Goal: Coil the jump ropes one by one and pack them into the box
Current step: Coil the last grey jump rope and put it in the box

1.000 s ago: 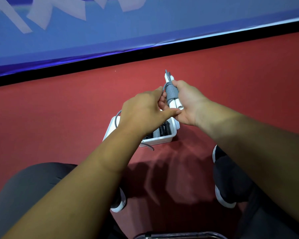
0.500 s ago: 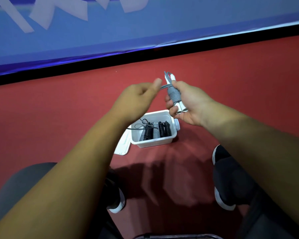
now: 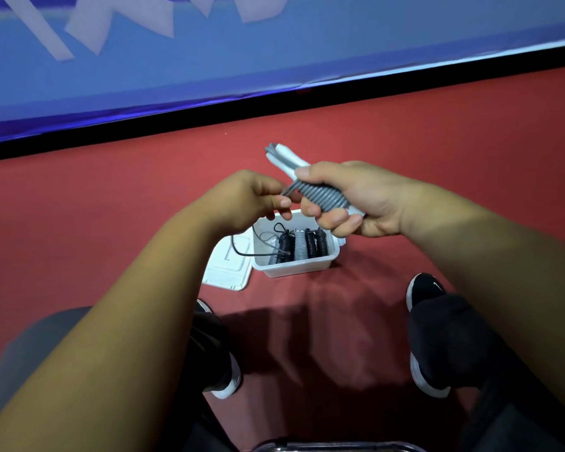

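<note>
One rope (image 3: 327, 198) is being held mid-frame above the box (image 3: 302, 271): right hand (image 3: 367, 199) is gripping the wound bundle, left hand (image 3: 243, 200) is pinching its loose end. That end is probably needing a tight tuck.

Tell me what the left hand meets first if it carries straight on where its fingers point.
Probably the grey jump rope wound round its white handles, gripped in the right hand: the left hand, pinching its loose end, points right at it. Depth is unclear.
</note>
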Demonstrator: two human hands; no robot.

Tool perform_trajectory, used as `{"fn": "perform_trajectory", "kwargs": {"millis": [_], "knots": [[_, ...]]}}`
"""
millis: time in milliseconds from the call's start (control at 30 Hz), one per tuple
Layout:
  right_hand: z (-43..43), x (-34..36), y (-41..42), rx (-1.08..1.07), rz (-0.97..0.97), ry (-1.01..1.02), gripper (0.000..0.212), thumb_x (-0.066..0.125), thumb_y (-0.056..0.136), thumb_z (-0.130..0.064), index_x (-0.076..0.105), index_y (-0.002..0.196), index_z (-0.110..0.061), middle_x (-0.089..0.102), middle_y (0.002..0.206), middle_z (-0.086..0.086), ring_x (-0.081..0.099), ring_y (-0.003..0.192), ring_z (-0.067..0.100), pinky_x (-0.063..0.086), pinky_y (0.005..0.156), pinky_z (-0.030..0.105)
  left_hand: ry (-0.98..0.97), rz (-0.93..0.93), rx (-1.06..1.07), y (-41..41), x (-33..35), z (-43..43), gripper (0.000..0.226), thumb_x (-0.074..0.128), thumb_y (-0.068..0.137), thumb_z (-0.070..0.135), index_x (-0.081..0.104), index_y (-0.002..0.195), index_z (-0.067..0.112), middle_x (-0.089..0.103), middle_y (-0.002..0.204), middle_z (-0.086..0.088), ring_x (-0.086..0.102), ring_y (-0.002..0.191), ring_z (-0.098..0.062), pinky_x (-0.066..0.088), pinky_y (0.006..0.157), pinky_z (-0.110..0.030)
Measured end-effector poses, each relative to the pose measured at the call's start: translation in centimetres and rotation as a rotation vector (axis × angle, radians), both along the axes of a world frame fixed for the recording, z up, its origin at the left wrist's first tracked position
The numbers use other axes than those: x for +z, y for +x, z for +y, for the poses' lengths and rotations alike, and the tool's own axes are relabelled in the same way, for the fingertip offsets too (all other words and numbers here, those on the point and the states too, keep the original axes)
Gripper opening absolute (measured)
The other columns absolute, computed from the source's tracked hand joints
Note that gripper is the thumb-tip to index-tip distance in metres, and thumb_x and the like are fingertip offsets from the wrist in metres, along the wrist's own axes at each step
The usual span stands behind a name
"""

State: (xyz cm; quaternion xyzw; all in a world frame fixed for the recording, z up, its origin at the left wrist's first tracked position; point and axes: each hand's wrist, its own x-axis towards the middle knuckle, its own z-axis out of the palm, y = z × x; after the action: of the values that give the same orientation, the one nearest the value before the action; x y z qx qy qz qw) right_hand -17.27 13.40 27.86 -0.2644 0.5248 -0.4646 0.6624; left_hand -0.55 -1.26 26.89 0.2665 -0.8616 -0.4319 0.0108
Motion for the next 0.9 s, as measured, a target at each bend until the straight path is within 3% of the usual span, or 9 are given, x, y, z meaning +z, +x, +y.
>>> {"fn": "perform_trajectory", "kwargs": {"millis": [133,233,333,467,600,700,800,900], "knots": [[1.0,0.4,0.4,0.259,0.018,0.07,0.039,0.067,0.088,-0.039,0.06,0.109,-0.006,0.057,0.072,0.009,0.032,0.041,0.007,0.016,0.037,0.015,-0.072,-0.043,0.0,0.0,-0.2,0.0,0.029,0.065,0.097,0.003,0.077,0.083,0.025,0.075,0.071,0.01,0.064,0.065,-0.01,0.052,0.066,-0.03],[1.3,0.2,0.9,0.42,0.075,0.134,0.039,0.06,0.1,-0.034,0.07,0.125,-0.006,0.06,0.076,0.009,0.035,0.041,0.008,0.02,0.036,0.015,0.0,0.014,-0.045,-0.3,0.4,0.6,0.024,0.067,0.093,-0.005,0.081,0.105,0.011,0.08,0.094,-0.004,0.066,0.075,-0.002,0.053,0.073,-0.017],[1.3,-0.9,1.3,0.485,0.121,0.199,0.045,0.057,0.106,-0.032,0.059,0.145,-0.01,0.063,0.078,0.01,0.038,0.042,0.01,0.023,0.035,0.014,0.101,0.089,0.056,-1.0,0.8,1.0,0.017,0.074,0.092,0.003,0.082,0.105,0.01,0.081,0.093,-0.009,0.07,0.078,-0.008,0.058,0.078,-0.02],[1.1,-2.1,1.5,0.425,0.186,0.254,0.022,0.064,0.103,-0.032,0.072,0.118,-0.018,0.065,0.082,0.01,0.04,0.047,0.013,0.024,0.038,0.015,0.051,0.141,0.048,-1.2,1.1,0.9,0.015,0.079,0.089,0.007,0.083,0.101,0.015,0.081,0.091,-0.004,0.077,0.088,-0.02,0.061,0.088,-0.028],[0.3,-3.5,0.5,0.269,0.292,0.247,0.015,0.07,0.101,-0.03,0.07,0.113,-0.021,0.062,0.08,0.007,0.045,0.052,0.014,0.029,0.041,0.017,-0.293,0.155,-0.032,-1.1,1.3,0.4,0.019,0.081,0.087,0.01,0.084,0.1,0.024,0.075,0.091,0.006,0.07,0.084,-0.008,0.052,0.081,-0.02],[-0.5,-4.4,-0.3,0.101,0.409,0.248,0.019,0.069,0.102,-0.032,0.067,0.115,-0.017,0.062,0.081,0.005,0.049,0.051,0.013,0.036,0.04,0.018,-0.428,0.129,-0.113,-0.9,1.2,0.2,0.024,0.078,0.091,0.013,0.083,0.109,0.027,0.072,0.095,0.003,0.067,0.086,-0.012,0.05,0.082,-0.025],[-1.0,-4.8,-0.9,-0.045,0.449,0.221,0.021,0.069,0.103,-0.031,0.065,0.115,-0.014,0.061,0.08,0.005,0.052,0.052,0.013,0.04,0.042,0.021,-0.519,0.032,-0.161,-0.7,0.8,0.2,0.028,0.078,0.093,0.015,0.08,0.119,0.025,0.074,0.097,0.003,0.063,0.086,-0.013,0.046,0.08,-0.027],[-1.1,-4.9,-1.0,-0.082,0.415,0.175,0.022,0.073,0.1,-0.032,0.064,0.111,-0.015,0.059,0.082,0.004,0.052,0.056,0.014,0.04,0.045,0.023,-0.454,-0.129,-0.078,-0.6,0.5,0.0,0.018,0.081,0.087,0.011,0.081,0.102,0.021,0.076,0.086,0.007,0.065,0.076,-0.009,0.05,0.078,-0.024]]}}
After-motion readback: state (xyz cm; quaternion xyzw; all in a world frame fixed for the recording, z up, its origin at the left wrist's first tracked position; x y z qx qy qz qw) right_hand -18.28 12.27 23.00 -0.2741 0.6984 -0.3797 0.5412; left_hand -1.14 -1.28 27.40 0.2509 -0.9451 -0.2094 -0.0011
